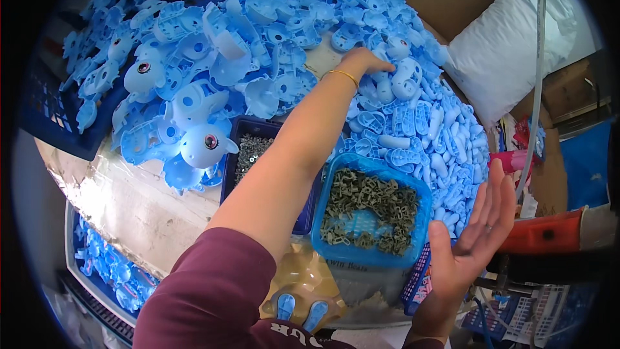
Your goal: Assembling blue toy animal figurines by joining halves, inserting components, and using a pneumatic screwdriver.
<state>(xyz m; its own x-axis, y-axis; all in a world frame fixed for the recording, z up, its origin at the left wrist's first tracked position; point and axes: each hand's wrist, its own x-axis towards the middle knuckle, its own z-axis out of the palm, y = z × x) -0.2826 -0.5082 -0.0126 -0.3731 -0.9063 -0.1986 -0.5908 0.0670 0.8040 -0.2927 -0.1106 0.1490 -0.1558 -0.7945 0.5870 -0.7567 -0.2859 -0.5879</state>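
My left hand [365,61], with a yellow bangle at its wrist, reaches far forward into a heap of light blue plastic toy parts. A rounded toy part [407,79] lies right beside its outstretched thumb; the other fingers are hidden, so I cannot tell if they grip anything. My right hand [468,239] is raised at the right with fingers extended and nothing in it. Near it stands a light blue basket [316,232] of dark olive-green clips. My left forearm passes over a dark blue tray [227,184] of small metal pieces.
Toy head shells with painted eyes [205,145] lie at the left. Small oblong blue parts [439,161] spread to the right. Close to me, a golden tray [300,281] holds two blue pieces. A white sack [516,45], a pale upright pole [539,58] and an orange-red object [542,232] stand right.
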